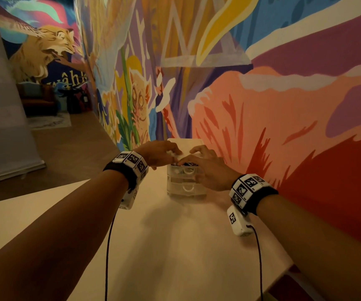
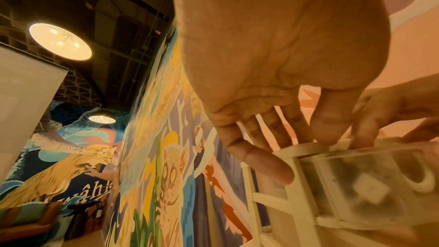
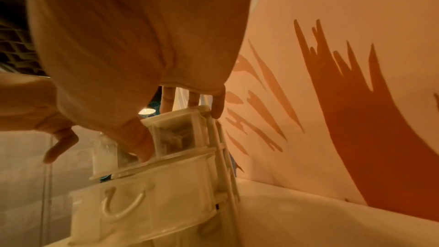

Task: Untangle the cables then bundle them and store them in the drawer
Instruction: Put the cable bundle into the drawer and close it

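While the top drawer (image 1: 185, 168) of the small translucent plastic unit (image 1: 186, 187) at the table's (image 1: 175, 246) far edge sits slightly pulled out with dark cables (image 1: 189, 164) inside, both hands rest on the unit's top. Left hand (image 1: 159, 156) has fingers spread and straight, thumb on the white frame; right hand (image 1: 207, 170) lies flat over the top, thumb down at the drawer front. Only the wrist views show the curved handles (image 3: 123, 204) and blurred contents; the hands block the head view, mural wall (image 1: 283, 105) just behind.
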The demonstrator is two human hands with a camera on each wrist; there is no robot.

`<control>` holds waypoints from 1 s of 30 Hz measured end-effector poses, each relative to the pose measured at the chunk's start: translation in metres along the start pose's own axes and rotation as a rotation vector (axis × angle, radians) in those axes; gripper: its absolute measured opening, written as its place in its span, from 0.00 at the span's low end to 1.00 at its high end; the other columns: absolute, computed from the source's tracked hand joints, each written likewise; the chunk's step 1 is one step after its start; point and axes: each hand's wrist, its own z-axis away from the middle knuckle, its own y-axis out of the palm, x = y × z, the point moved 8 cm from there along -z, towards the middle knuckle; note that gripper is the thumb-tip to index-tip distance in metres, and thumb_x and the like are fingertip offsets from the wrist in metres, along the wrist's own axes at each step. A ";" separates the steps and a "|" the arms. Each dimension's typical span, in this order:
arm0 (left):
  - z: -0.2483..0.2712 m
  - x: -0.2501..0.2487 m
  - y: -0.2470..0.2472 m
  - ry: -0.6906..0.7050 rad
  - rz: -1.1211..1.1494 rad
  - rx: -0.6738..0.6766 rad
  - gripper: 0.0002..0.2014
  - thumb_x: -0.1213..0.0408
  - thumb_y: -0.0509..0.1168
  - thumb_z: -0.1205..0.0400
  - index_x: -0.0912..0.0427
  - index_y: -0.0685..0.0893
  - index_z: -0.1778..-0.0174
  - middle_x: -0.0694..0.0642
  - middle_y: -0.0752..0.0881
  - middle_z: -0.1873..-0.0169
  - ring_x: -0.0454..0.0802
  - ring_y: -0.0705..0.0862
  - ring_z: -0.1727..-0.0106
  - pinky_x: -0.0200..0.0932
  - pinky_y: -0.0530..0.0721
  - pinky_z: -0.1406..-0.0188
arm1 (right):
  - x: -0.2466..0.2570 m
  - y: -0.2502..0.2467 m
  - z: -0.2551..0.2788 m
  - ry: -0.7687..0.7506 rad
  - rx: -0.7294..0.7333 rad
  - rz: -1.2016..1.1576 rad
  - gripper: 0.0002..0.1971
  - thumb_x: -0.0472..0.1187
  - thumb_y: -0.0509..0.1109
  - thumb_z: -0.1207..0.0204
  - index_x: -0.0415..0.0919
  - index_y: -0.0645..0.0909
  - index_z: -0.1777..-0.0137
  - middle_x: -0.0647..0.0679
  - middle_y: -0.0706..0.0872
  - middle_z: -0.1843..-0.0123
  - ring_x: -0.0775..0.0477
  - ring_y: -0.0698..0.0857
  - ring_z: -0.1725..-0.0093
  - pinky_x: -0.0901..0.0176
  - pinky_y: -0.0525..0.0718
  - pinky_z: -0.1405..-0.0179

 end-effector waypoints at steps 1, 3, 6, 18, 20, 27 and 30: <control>0.000 0.000 0.001 -0.017 0.026 0.017 0.22 0.52 0.66 0.10 0.42 0.80 0.18 0.53 0.78 0.19 0.60 0.86 0.34 0.54 0.96 0.50 | 0.001 0.001 -0.002 0.009 0.012 0.005 0.32 0.42 0.76 0.16 0.72 0.73 0.19 0.52 0.58 0.13 0.38 0.61 0.14 0.32 0.68 0.20; 0.000 -0.001 0.000 -0.046 0.079 0.053 0.24 0.58 0.63 0.10 0.43 0.79 0.16 0.53 0.74 0.16 0.62 0.80 0.26 0.58 0.95 0.45 | 0.004 0.004 -0.005 0.023 0.044 0.049 0.32 0.44 0.74 0.15 0.77 0.71 0.19 0.53 0.54 0.11 0.38 0.58 0.12 0.31 0.66 0.19; 0.000 -0.004 0.001 -0.041 0.093 0.114 0.26 0.57 0.67 0.11 0.43 0.76 0.14 0.53 0.70 0.14 0.62 0.78 0.24 0.52 0.93 0.49 | 0.007 0.003 -0.009 0.049 0.105 0.134 0.34 0.44 0.71 0.14 0.80 0.68 0.18 0.52 0.52 0.09 0.37 0.54 0.11 0.31 0.62 0.18; -0.004 0.001 -0.001 0.109 -0.240 -0.159 0.27 0.42 0.79 0.20 0.39 0.85 0.25 0.46 0.86 0.26 0.55 0.83 0.27 0.55 0.81 0.28 | -0.035 -0.023 0.005 -0.039 -0.136 -0.338 0.19 0.43 0.83 0.21 0.61 0.84 0.36 0.62 0.82 0.32 0.57 0.82 0.32 0.57 0.83 0.39; -0.005 -0.003 -0.001 0.118 -0.264 -0.221 0.24 0.43 0.80 0.21 0.39 0.87 0.30 0.46 0.88 0.30 0.55 0.86 0.32 0.54 0.83 0.34 | -0.039 -0.027 0.004 -0.027 -0.229 -0.350 0.22 0.38 0.85 0.24 0.61 0.81 0.38 0.64 0.86 0.36 0.60 0.86 0.35 0.58 0.83 0.43; -0.005 -0.006 0.007 0.107 -0.307 -0.268 0.23 0.41 0.75 0.22 0.40 0.86 0.31 0.46 0.88 0.34 0.57 0.88 0.38 0.55 0.85 0.41 | -0.044 -0.026 -0.001 0.008 -0.321 -0.292 0.25 0.40 0.86 0.29 0.58 0.78 0.38 0.61 0.88 0.38 0.52 0.89 0.36 0.45 0.89 0.37; -0.004 -0.009 0.009 0.110 -0.368 -0.164 0.33 0.34 0.73 0.22 0.44 0.80 0.23 0.48 0.84 0.31 0.57 0.87 0.36 0.55 0.84 0.37 | -0.033 -0.009 0.005 -0.016 -0.037 -0.238 0.53 0.63 0.91 0.41 0.55 0.68 0.18 0.58 0.71 0.21 0.50 0.76 0.22 0.49 0.78 0.25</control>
